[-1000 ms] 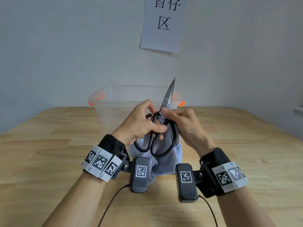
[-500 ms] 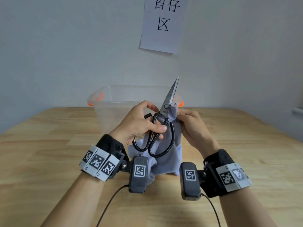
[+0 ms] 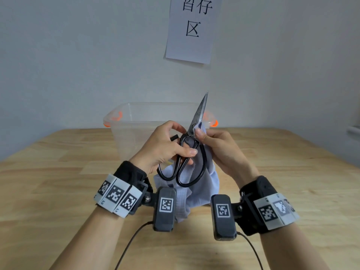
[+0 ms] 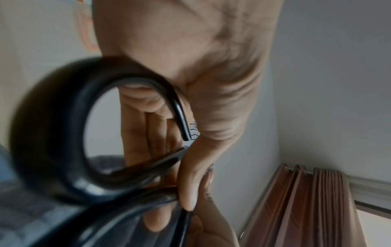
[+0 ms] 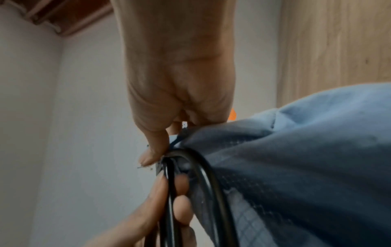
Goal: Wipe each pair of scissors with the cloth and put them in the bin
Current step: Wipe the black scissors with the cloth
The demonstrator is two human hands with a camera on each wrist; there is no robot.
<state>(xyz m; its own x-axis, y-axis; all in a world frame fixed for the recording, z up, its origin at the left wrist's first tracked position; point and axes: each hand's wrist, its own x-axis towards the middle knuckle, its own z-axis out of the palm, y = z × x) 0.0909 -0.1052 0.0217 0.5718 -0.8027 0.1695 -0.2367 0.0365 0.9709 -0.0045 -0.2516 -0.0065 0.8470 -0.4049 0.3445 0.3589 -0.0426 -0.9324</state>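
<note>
A pair of scissors (image 3: pixel 198 115) with black loop handles and a shut steel blade points up in front of me. My left hand (image 3: pixel 165 147) grips the scissors by the black handles (image 4: pixel 48 133), thumb across the loops. My right hand (image 3: pixel 216 145) pinches a pale blue cloth (image 3: pixel 196 184) against the base of the blade near the pivot. The cloth (image 5: pixel 296 167) hangs down behind the handles to the table. A clear plastic bin (image 3: pixel 136 121) with orange latches stands just behind my hands; I cannot see anything inside it.
The wooden table (image 3: pixel 58 191) spreads wide on both sides of my hands. A paper sign (image 3: pixel 191 28) hangs on the grey wall above the bin. Brown curtains (image 4: pixel 306 200) show in the left wrist view.
My right hand slid up the blade with the cloth, then came back down to the pivot. The scissors tilted slightly right and stayed in my left hand.
</note>
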